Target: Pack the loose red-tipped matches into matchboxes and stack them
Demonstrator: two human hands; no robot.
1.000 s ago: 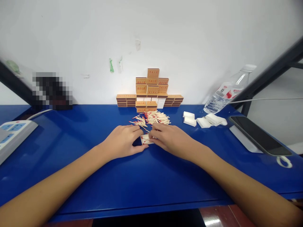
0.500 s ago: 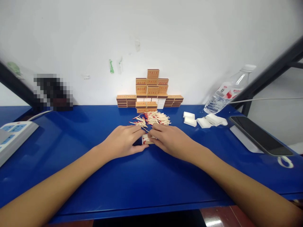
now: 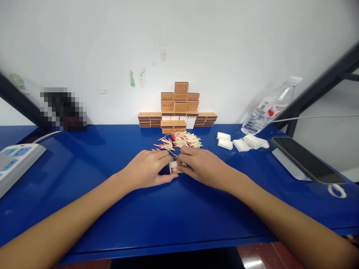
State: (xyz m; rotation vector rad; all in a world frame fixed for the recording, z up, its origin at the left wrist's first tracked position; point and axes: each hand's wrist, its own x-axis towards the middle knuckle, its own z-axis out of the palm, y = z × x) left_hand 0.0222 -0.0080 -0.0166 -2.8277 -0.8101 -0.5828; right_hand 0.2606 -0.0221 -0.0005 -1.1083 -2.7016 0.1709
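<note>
A small white matchbox tray [image 3: 174, 164] lies on the blue table between my hands, with a few red-tipped matches [image 3: 172, 170] along its near side. My left hand [image 3: 148, 168] grips the tray's left end, thumb at the near corner and fingers at the far side. Over the right part of the tray, my right hand [image 3: 200, 164] is closed, its fingertips down inside on the matches; the fingers cover that end. Just beyond my hands lie a large pile of loose matches [image 3: 187, 139] and a smaller cluster of matches [image 3: 167, 144].
Stacked matchboxes [image 3: 181, 107] stand against the wall. On the right are several white trays [image 3: 224, 144], a leaning water bottle [image 3: 269, 108], a phone [image 3: 308, 160] and a white loop [image 3: 337, 191]. A power strip [image 3: 21, 160] lies on the left.
My right fingertips have shifted slightly within the tray. The matches there now lie along the near side, and more of the tray's white floor shows. The left hand still holds the tray.
</note>
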